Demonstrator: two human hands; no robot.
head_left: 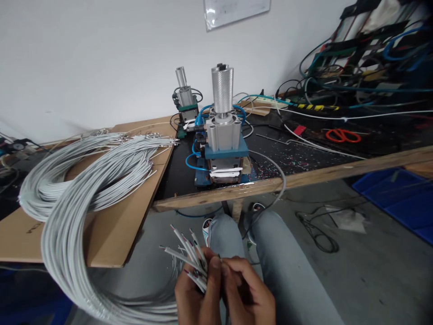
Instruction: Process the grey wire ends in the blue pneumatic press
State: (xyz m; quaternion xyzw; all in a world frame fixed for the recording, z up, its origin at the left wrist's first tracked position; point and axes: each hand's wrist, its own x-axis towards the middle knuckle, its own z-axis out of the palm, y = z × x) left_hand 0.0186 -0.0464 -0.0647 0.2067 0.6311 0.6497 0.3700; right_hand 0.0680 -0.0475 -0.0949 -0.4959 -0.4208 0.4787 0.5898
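My left hand [192, 298] is closed around several white cable ends [187, 253], which fan out up and to the left. Small dark and reddish tips show on some of them. Pressed against the left thumb is my right hand [248, 289], its thumb and fingers pinched together. A tiny dark tip peeks out where the fingertips meet, but what the right fingers hold is mostly hidden. A thick bundle of white-grey cables [66, 230] hangs off the table on the left and curves down toward my left hand.
Coiled cables lie on a cardboard sheet [115, 239]. A pneumatic press [225, 135] stands at the table's wooden edge [267, 189], with a second press [185, 99] behind. Orange-handled scissors [343, 135] and tangled wires are at right. My knees are below; a blue bin [399, 198] is rightward.
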